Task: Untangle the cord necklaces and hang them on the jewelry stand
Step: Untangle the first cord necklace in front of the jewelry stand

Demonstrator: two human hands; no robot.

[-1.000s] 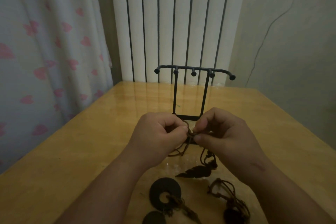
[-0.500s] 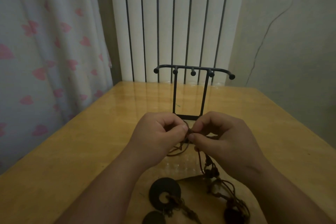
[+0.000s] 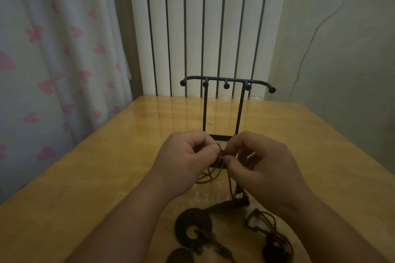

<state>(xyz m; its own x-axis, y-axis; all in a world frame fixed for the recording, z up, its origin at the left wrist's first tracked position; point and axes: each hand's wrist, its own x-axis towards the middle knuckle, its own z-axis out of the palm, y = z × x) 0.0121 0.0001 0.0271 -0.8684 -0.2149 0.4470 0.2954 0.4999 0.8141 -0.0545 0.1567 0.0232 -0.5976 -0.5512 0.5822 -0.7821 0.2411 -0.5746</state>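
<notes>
A black jewelry stand (image 3: 226, 83) with several knobbed pegs rises from the middle of the wooden table (image 3: 85, 177); nothing hangs on it. Just in front of its base, my left hand (image 3: 186, 162) and my right hand (image 3: 260, 168) pinch a knot of brown cord (image 3: 222, 152) between their fingertips. From the knot the cord necklace (image 3: 232, 188) trails down to a dark leaf-shaped pendant (image 3: 222, 206) on the table. Below it lie a dark ring-shaped disc pendant (image 3: 192, 225) and another bundle of tangled cords (image 3: 269, 228) with a round pendant.
A white ribbed radiator (image 3: 205, 28) stands behind the table's far edge. A curtain with pink hearts (image 3: 53, 49) hangs at the left. A thin cable (image 3: 307, 49) runs down the wall at the right. A second dark disc (image 3: 180, 256) sits at the bottom edge.
The leaf pendant has slid right and partly under my right wrist. Both hands stay at the knot, with the fingers shifting slightly on the cord.
</notes>
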